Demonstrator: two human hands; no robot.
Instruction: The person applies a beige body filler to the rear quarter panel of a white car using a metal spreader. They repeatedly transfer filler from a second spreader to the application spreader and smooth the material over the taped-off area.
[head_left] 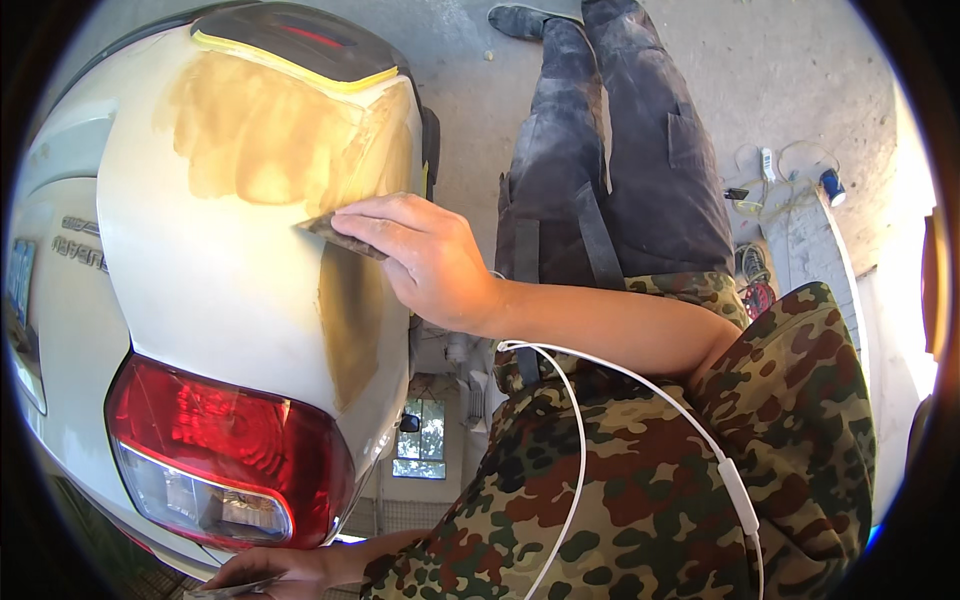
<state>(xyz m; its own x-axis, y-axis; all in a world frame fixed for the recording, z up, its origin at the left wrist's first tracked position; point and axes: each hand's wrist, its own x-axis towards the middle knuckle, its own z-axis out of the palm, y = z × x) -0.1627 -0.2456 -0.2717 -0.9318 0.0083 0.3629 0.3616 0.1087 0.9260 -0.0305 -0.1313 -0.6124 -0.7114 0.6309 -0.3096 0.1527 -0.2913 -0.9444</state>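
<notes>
And here the right hand (435,260) has its fingers pinched on a thin, dark, flat spreader (345,237), the blade's bare corner aimed left at the near edge of a broad, streaky tan smear (265,150) on the white car panel (215,290). That smear lies up and left of the fingertips, a narrow olive-brown patch (350,325) running lengthwise below; the farther left hand (290,566) grips a thin grey plate (232,590), partly cut off.
</notes>
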